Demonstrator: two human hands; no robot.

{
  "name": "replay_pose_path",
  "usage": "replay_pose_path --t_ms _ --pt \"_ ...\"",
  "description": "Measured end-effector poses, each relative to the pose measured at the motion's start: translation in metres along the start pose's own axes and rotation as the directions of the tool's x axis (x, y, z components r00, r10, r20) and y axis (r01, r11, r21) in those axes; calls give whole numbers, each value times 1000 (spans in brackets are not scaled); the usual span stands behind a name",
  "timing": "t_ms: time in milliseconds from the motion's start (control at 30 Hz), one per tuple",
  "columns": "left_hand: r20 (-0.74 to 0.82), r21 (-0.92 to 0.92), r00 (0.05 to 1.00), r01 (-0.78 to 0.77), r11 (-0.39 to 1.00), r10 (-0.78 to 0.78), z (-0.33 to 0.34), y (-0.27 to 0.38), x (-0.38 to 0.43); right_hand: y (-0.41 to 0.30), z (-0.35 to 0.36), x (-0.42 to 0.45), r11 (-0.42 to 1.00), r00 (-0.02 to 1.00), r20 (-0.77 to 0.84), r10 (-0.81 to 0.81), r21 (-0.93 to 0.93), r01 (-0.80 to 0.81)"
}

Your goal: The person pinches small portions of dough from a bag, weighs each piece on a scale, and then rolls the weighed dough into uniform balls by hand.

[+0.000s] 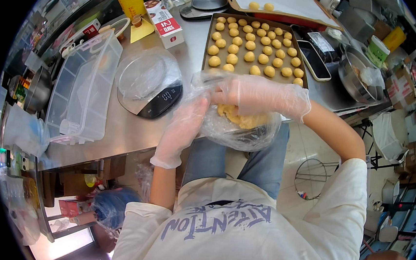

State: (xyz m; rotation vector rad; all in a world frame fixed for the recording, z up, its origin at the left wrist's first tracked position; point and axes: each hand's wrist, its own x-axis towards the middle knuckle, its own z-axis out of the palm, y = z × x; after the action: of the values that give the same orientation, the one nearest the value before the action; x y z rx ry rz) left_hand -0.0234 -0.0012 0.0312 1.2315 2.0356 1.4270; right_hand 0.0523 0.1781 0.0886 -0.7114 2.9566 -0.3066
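Both my hands wear thin clear plastic gloves. My left hand (185,126) is at the left side of a clear plastic bag (222,131), its fingers closed on the film. Yellow dough (247,119) sits inside the bag at the table's front edge, above my lap. My right hand (262,95) reaches across from the right over the dough. Its fingertips are bent down close to my left fingers, and what they grip is hidden. Just beyond, a baking tray (240,68) carries rows of small yellow dough balls (249,56).
A kitchen scale (151,105) covered in plastic film stands left, beside a clear plastic bin (82,91). A carton (165,25) stands behind. To the right lie a phone (314,59) and a metal bowl (357,77). A second, paper-lined tray (287,2) is at the back.
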Motion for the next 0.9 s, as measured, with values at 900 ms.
replay_pose_path --t_ms 900 --pt "145 -136 980 156 978 -136 -16 19 18 6 29 6 997 982 -183 51 60 -40"
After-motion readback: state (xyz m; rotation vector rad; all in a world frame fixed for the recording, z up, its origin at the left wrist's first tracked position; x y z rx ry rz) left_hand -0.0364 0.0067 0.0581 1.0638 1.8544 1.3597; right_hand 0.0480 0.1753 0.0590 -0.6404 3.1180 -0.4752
